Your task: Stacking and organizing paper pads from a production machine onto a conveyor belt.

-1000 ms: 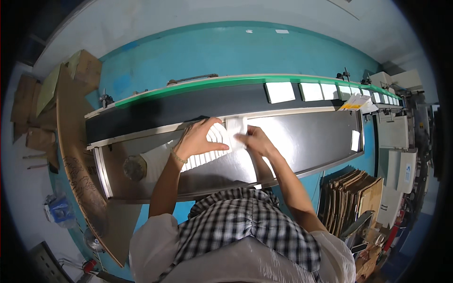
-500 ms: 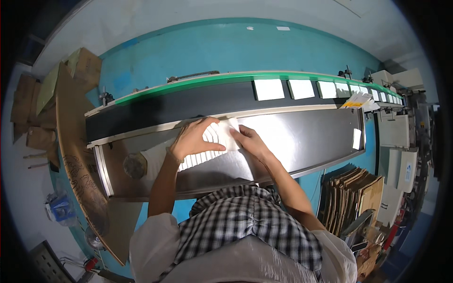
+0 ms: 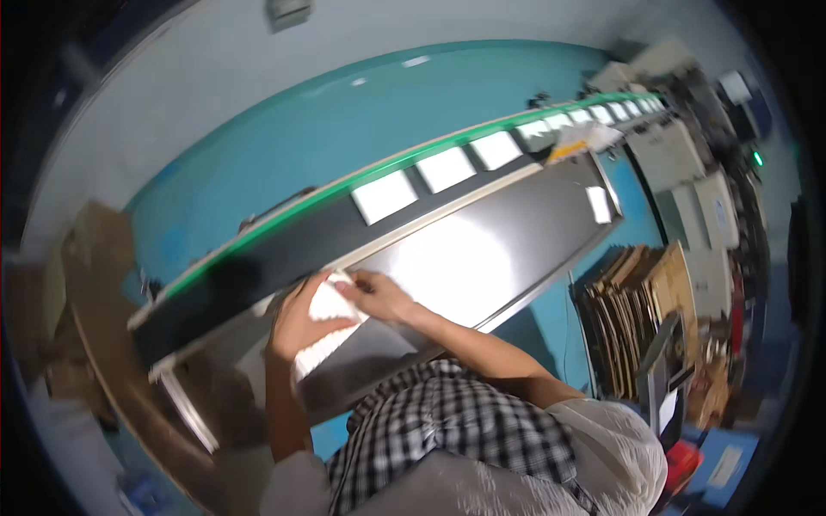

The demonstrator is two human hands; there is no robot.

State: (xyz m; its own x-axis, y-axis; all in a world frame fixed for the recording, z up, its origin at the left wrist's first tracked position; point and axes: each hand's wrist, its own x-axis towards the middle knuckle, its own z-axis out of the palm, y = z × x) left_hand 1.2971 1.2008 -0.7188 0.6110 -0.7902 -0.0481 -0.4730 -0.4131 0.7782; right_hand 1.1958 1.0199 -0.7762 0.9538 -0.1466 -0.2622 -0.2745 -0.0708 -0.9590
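A row of thin white pieces point(image 3: 329, 311), packed face to face like small booklets or folded sheets, stands in a long metal tray point(image 3: 551, 199). My left hand point(image 3: 297, 325) spans the row from above, thumb on the near side and fingers on the far side. At the row's right end my right hand point(image 3: 383, 298) has its fingers bent and its thumb against the white pieces. The fingertips of both hands are partly hidden, and the picture is blurred by motion. Past the tray runs a dark conveyor belt point(image 3: 297, 262) carrying flat white pieces point(image 3: 385, 197) in a line.
A green rail point(image 3: 344, 182) edges the belt's far side. White packets with a yellow strip point(image 3: 570, 150) lie at the tray's far right corner. Flattened cardboard point(image 3: 632, 318) stands upright at the right. A brown board point(image 3: 116, 378) is on the left.
My view has turned, so belt and tray slant more. Both hands stay at the white row, the right with its fingers more bent. More white pieces show along the belt's middle.
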